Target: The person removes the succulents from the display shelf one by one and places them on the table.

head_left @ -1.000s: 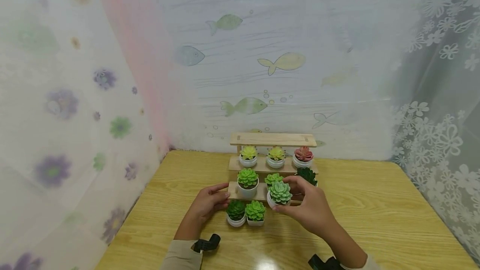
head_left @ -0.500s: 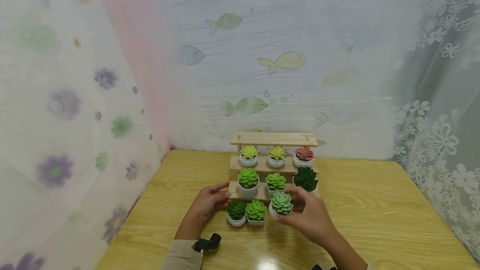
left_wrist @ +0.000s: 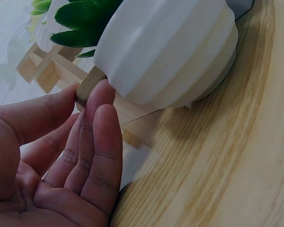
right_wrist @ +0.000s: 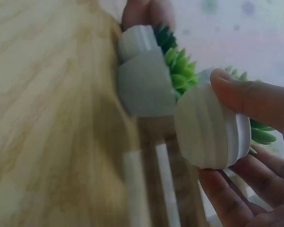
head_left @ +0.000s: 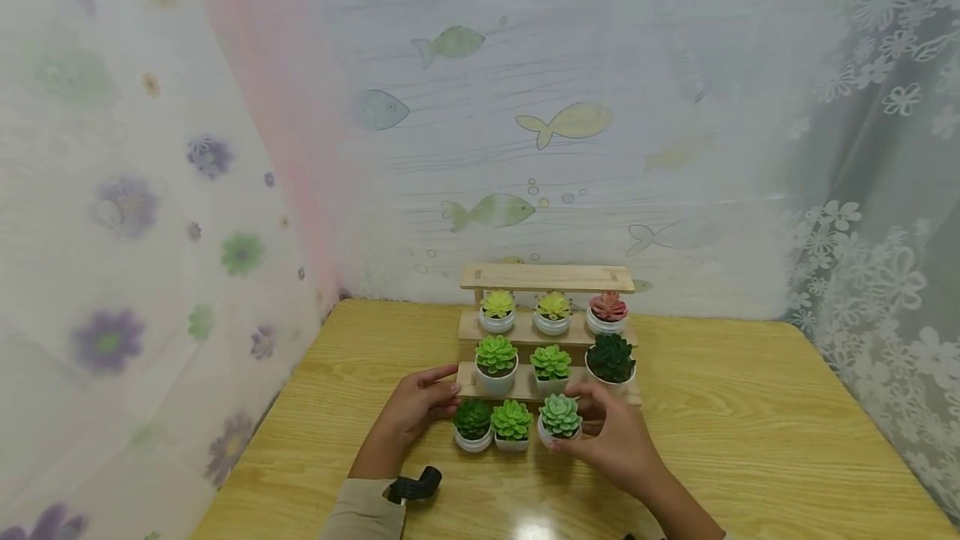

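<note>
My right hand holds a small white pot with a pale green succulent by its sides, thumb in front and fingers behind. In the right wrist view this ribbed pot stands a little off the tabletop. My left hand pinches the left end of the lower board of a tiered wooden shelf between thumb and fingers; the left wrist view shows the board's end there. On the table before the shelf sit a dark green succulent and a bright green succulent, side by side.
The lower board bears two light green succulents and a dark green one. Above it stand two yellow-green succulents and a red one. The top board is bare. Wooden table extends to both sides.
My right hand has brought the pale green succulent down and toward me, from in front of the lower board to beside the front pots. My left hand has stayed put.
</note>
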A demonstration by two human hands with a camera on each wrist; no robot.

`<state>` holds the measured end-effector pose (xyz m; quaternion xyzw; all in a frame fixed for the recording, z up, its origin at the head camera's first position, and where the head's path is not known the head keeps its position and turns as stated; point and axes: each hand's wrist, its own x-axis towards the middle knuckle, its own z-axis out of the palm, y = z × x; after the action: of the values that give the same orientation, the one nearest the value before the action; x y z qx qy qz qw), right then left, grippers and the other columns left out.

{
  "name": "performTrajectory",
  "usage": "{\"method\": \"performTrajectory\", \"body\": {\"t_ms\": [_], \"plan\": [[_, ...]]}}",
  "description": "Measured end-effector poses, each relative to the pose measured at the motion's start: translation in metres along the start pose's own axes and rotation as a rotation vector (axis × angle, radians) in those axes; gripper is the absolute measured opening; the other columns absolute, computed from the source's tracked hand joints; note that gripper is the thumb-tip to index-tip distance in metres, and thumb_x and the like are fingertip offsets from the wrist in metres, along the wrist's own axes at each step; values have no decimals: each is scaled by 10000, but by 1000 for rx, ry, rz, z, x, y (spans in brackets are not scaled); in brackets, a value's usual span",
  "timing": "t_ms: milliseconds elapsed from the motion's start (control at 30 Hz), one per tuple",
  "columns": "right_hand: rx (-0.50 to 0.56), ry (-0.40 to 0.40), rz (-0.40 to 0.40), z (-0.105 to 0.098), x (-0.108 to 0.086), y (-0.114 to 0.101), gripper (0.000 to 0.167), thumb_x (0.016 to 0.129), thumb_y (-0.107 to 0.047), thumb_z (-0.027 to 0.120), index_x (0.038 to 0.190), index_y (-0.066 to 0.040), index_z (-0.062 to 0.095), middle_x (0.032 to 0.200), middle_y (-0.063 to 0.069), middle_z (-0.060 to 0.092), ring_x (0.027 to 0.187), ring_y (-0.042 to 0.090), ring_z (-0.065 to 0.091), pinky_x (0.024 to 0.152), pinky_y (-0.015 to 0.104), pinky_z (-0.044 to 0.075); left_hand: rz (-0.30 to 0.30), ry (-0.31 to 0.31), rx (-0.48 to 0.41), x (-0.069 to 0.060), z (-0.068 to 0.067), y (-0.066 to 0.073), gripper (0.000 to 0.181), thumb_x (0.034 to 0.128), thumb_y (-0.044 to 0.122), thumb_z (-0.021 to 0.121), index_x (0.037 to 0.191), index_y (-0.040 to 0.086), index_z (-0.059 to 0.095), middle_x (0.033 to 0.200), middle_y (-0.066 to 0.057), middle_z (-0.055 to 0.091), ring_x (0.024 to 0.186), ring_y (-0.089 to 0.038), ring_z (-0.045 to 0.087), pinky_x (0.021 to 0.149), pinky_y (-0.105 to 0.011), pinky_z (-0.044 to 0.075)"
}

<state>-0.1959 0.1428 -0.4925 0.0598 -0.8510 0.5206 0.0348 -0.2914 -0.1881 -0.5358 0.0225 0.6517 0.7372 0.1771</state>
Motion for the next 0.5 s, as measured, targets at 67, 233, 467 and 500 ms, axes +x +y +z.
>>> {"method": "performTrajectory", "body": {"t_ms": [67, 233, 467, 500], "plan": [[7, -10, 5, 2, 1, 4, 735, 622, -310, 1014, 1262, -216, 664, 1059, 10, 755, 984, 171, 727, 806, 346, 636, 0, 4, 2, 0, 0, 0, 559, 988, 59, 688, 1517, 19, 510, 951, -11, 773, 834, -122, 741, 751, -267, 624], [25, -27, 16, 6, 3, 11, 730, 628, -282, 1013, 1257, -186, 658, 1054, 24, 756, 984, 170, 728, 787, 342, 642, -3, 11, 2, 1, 0, 0, 561, 986, 67, 695, 1514, 17, 514, 959, -14, 775, 842, -128, 742, 756, -273, 625], [34, -47, 19, 9, 3, 18, 714, 631, -248, 1012, 1244, -164, 654, 1054, 29, 756, 996, 184, 725, 803, 351, 642, -2, 7, 0, 1, -1, -1, 561, 987, 73, 697, 1514, 17, 514, 965, -15, 774, 851, -132, 742, 759, -277, 624], [34, -51, 23, 9, 4, 18, 715, 633, -248, 1011, 1245, -168, 652, 1057, 28, 753, 999, 184, 723, 808, 352, 641, -1, 7, 0, 1, -1, -1, 563, 986, 75, 698, 1515, 18, 513, 968, -15, 774, 854, -132, 741, 761, -277, 625]]}}
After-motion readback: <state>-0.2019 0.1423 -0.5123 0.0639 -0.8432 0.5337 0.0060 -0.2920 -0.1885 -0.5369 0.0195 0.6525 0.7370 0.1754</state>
